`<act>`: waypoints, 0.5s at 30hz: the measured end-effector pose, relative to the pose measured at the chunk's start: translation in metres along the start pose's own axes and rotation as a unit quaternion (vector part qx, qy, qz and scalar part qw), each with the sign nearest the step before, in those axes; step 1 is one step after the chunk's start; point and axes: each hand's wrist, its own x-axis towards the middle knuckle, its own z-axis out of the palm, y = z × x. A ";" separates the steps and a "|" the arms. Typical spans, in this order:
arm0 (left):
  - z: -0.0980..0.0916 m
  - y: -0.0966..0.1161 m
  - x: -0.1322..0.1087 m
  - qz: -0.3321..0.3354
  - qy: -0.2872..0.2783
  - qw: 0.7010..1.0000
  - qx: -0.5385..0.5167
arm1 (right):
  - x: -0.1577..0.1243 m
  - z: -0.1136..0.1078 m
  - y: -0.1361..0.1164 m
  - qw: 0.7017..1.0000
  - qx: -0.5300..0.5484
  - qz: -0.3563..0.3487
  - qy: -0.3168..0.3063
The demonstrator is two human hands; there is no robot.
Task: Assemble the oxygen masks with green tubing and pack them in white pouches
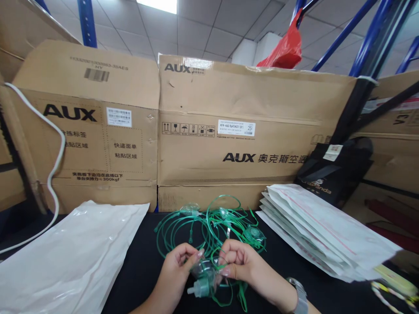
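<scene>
A clear green oxygen mask (202, 279) lies between my two hands, its pale connector pointing left toward me. My left hand (182, 262) is closed in a pinch at the mask's upper left edge, where a bit of green strap shows by the fingertips. On the other side my right hand (240, 264) pinches the mask's right edge, beside the thin green elastic strap (242, 296) that hangs below. Just beyond the hands is a heap of coiled green tubing (172, 226) with several more masks, one clear mask (253, 235) at its right.
A large white plastic bag (75, 248) covers the left of the black table. To the right sits a stack of white mailer envelopes (321, 235), near a black bag (330, 174). Cardboard boxes (255, 104) wall off the back. A white cable (54, 174) hangs at left.
</scene>
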 end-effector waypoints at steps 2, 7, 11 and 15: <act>-0.001 0.001 0.000 0.019 0.025 0.999 0.010 | 0.000 0.002 -0.001 1.000 0.021 0.001 0.014; -0.006 0.003 0.000 0.038 0.055 0.998 0.021 | -0.001 0.005 -0.006 0.998 0.055 0.006 0.037; -0.005 0.002 0.001 0.045 0.033 0.998 0.025 | 0.001 0.000 -0.005 0.986 0.144 0.017 0.083; -0.003 -0.002 -0.001 0.054 0.000 0.998 0.031 | 0.003 -0.004 0.000 0.978 0.185 0.031 0.095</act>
